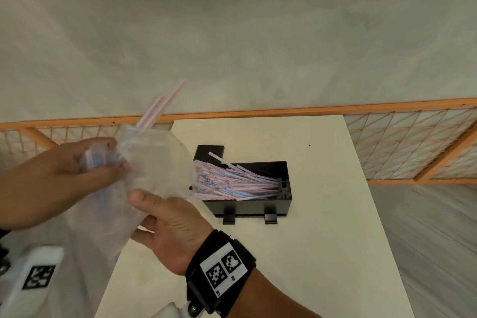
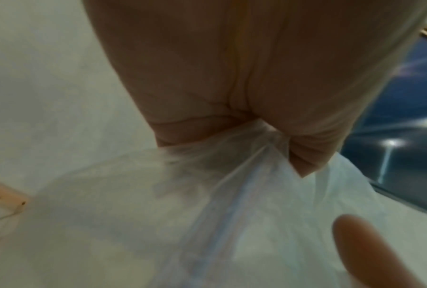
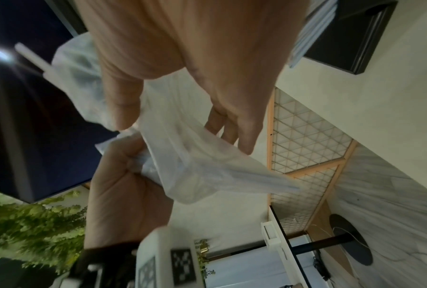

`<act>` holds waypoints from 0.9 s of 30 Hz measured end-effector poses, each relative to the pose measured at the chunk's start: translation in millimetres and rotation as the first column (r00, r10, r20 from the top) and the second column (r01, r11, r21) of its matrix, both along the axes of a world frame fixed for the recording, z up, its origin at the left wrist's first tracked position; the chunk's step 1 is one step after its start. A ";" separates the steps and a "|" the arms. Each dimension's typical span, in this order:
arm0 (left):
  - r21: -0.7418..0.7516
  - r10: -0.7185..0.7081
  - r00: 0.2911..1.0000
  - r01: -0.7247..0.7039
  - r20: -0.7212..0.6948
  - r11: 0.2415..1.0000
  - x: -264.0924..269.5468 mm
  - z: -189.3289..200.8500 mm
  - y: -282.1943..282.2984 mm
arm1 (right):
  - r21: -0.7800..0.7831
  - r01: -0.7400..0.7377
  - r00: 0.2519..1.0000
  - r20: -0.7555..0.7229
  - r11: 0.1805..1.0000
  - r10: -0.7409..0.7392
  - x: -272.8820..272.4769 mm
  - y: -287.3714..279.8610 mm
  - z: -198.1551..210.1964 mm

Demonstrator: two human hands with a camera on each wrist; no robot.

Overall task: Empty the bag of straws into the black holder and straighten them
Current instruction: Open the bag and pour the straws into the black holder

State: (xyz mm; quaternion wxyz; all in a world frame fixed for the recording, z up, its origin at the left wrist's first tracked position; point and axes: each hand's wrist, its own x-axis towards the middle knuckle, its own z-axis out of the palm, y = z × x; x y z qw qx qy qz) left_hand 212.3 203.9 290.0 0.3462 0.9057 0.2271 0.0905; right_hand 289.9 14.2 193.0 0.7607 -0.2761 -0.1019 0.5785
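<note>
A: Status on the hands?

B: Both on the clear plastic bag (image 1: 154, 162), held in the air at left-center of the head view. Left hand (image 1: 59, 178) has its fingers (image 1: 113, 170) curled round a bunched part of the bag, a few striped straws trapped inside the grip. Right hand (image 1: 170, 227) pinches the bag's lower side, thumb on top, the other fingers underneath.

A: Wrist cams agree?

B: Yes. Left wrist view shows film gathered tight in the left hand's grip, heavily blurred. Right wrist view shows the right hand holding a fold of the bag.

A: Where are the straws?

B: Most sit in the black holder (image 1: 263, 204) at center frame, on the white counter (image 1: 322, 214). That pile of straws (image 1: 232, 183) is fanned and uneven, left ends spreading past the holder's left edge next to the bag. Two straws (image 1: 162, 106) poke out of the bag's top, angled to upper right.

A: Bag touching the holder?

B: Can't tell; the bag overlaps the holder's left end in the head view.

A: Anything else?

B: Orange-framed lattice panel (image 1: 413, 142) behind the counter.
</note>
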 end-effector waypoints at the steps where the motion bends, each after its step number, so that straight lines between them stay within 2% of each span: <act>1: -0.005 0.040 0.998 -0.039 0.049 0.999 -10.6 -4.4 -0.5 | -0.021 0.005 1.000 0.017 1.000 -0.004 0.2 -0.6 0.3; 3: -0.111 0.060 0.997 -0.053 0.054 0.992 -11.8 7.2 -32.1 | -0.033 0.030 0.999 0.034 0.999 -0.029 -1.4 -3.2 0.5; 5: -0.137 -0.048 0.999 0.046 -0.012 0.990 -12.0 11.6 -54.8 | -0.050 0.038 0.998 0.049 0.998 -0.036 -5.6 -6.6 0.5; 7: -0.144 -0.103 0.993 0.110 0.051 0.984 -20.6 5.5 -58.4 | -0.049 0.026 0.996 0.088 0.998 -0.021 -11.0 -10.9 1.0; 8: -0.185 -0.055 0.996 0.068 0.076 0.980 -28.7 -3.7 -49.3 | -0.030 0.006 0.993 0.114 1.000 -0.003 -12.8 -12.7 1.9; 10: -0.173 0.042 0.994 -0.025 0.098 0.985 -41.0 -19.7 -39.8 | 0.003 0.002 0.983 0.183 1.000 -0.002 -15.4 -15.2 6.0; 14: -0.344 0.175 0.969 -0.107 0.173 0.933 -40.8 -32.3 -65.0 | 0.031 0.118 0.927 0.356 0.993 -0.121 -14.3 -17.8 6.5; 17: -0.520 0.083 0.983 0.015 0.165 0.854 -29.6 -28.7 -86.6 | 0.077 0.127 0.899 0.413 0.989 -0.148 -11.0 -24.6 3.5; 20: -0.556 0.088 0.974 0.045 0.209 0.830 -19.0 -34.2 -90.8 | 0.018 0.209 0.884 0.424 0.978 -0.197 -6.6 -30.6 -2.8; 22: -0.581 0.029 0.980 0.094 0.198 0.808 -10.3 -39.1 -96.2 | -0.008 0.227 0.864 0.464 0.974 -0.198 0.4 -39.2 -4.2; 27: -0.639 -0.053 0.963 0.217 0.265 0.738 6.8 -42.3 -115.1 | 0.033 0.246 0.819 0.528 0.969 -0.226 20.3 -72.4 5.6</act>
